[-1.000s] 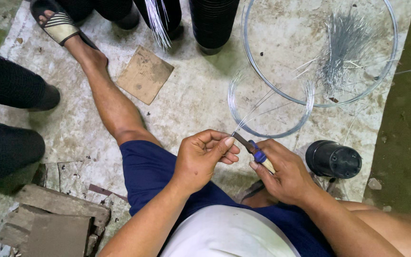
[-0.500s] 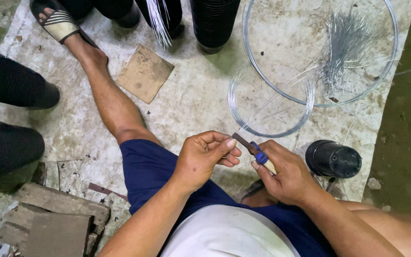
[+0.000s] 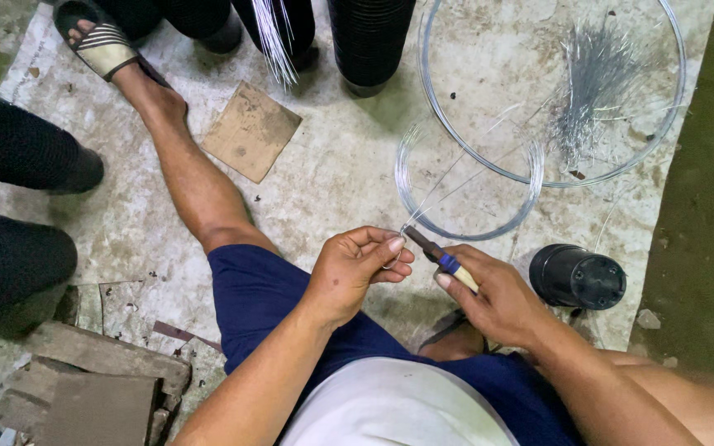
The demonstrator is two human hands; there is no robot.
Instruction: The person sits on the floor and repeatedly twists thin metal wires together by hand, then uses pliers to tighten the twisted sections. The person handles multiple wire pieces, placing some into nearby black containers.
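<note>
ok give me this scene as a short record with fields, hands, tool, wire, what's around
left hand: left hand pinches thin wire at the tool tip
right hand: right hand closed on a small tool with blue band and pale handle
wire source: small wire coil on the floor; larger wire hoop beyond it
cut pieces: bundle of short wires inside the hoop
nearby: black pot by the right hand; cardboard piece

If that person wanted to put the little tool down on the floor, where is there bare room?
Bare floor lies between the cardboard square and the small wire coil, just ahead of the left hand. Another patch sits left of the outstretched leg. It is crowded around the right hand: black pot, loose wire, and the big wire hoop with cut wires.
</note>
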